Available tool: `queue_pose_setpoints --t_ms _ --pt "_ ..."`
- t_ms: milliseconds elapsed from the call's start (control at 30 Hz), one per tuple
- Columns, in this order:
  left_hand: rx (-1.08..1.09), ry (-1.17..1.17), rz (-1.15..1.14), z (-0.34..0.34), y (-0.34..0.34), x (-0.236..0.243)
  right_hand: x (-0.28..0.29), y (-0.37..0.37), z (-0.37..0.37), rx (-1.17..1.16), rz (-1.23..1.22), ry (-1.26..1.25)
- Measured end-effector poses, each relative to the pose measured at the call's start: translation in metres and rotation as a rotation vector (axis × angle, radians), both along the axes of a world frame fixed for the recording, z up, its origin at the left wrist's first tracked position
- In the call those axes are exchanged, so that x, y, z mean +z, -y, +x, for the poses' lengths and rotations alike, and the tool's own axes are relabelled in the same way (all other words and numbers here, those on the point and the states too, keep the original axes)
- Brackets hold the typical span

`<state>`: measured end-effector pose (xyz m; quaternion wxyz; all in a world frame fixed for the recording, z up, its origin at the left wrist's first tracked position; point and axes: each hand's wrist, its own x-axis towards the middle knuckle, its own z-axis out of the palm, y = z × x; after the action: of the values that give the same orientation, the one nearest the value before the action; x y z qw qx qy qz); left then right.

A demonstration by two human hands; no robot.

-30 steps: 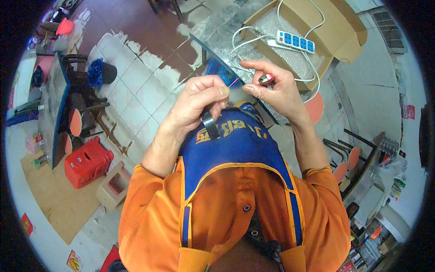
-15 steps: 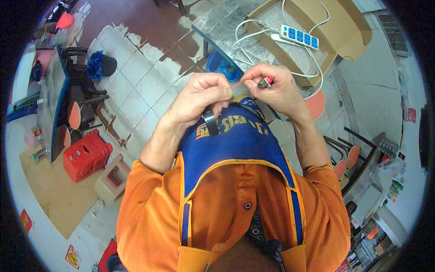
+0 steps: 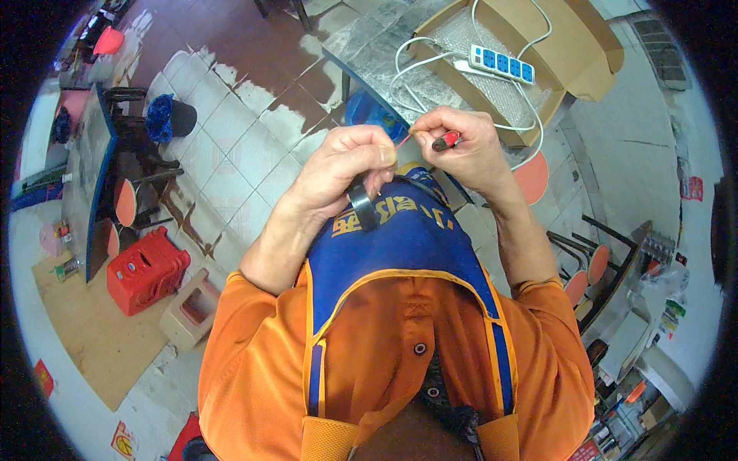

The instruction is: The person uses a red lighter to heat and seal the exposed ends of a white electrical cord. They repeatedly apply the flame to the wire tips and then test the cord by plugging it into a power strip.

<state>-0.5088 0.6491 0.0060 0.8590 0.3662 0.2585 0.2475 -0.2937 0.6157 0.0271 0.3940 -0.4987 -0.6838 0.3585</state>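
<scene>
In front of my chest, both hands are close together over the blue apron (image 3: pixel 400 238). My left hand (image 3: pixel 342 165) is closed, pinching a thin red wire (image 3: pixel 403 141) between thumb and forefinger. A shiny black band, perhaps a roll of electrical tape (image 3: pixel 361 204), hangs beneath its curled fingers. The fingertips of my right hand (image 3: pixel 470 150) are pressed together at the wire's other end, where it looks copper-coloured. Tucked in that same hand is a tool with a red-and-black handle (image 3: pixel 446 141); its working end is hidden. Below the hands a dark cable (image 3: pixel 421 187) curves over the apron.
Ahead to the right, a table (image 3: pixel 369 46) bears an open cardboard box (image 3: pixel 588 58) with a white-and-blue power strip (image 3: pixel 502 64) and its white cord. A blue tub (image 3: pixel 367 107) is beneath. Stools (image 3: pixel 530 178), a red crate (image 3: pixel 147 270) and a black bucket (image 3: pixel 183 119) stand around.
The tool's handle has turned slightly in my right hand, and the black band has tilted a little. Both hands keep their pinch, and the view has shifted slightly.
</scene>
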Motion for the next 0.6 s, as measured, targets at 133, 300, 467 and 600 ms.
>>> queue_pose_setpoints --t_ms 133,300,467,600 --pt "-0.013 0.028 0.013 -0.008 0.001 0.007 -0.022 -0.008 0.032 -0.309 0.172 0.286" --pt "0.119 -0.135 0.17 -0.011 0.004 0.009 -0.006 0.002 0.034 -0.321 -0.101 -0.057" --pt "0.238 -0.396 0.94 -0.006 0.003 0.018 0.015 0.006 0.004 -0.141 -0.205 -0.106" --pt "0.208 -0.418 0.982 -0.007 0.001 0.023 0.017 0.002 -0.005 -0.006 -0.145 -0.167"
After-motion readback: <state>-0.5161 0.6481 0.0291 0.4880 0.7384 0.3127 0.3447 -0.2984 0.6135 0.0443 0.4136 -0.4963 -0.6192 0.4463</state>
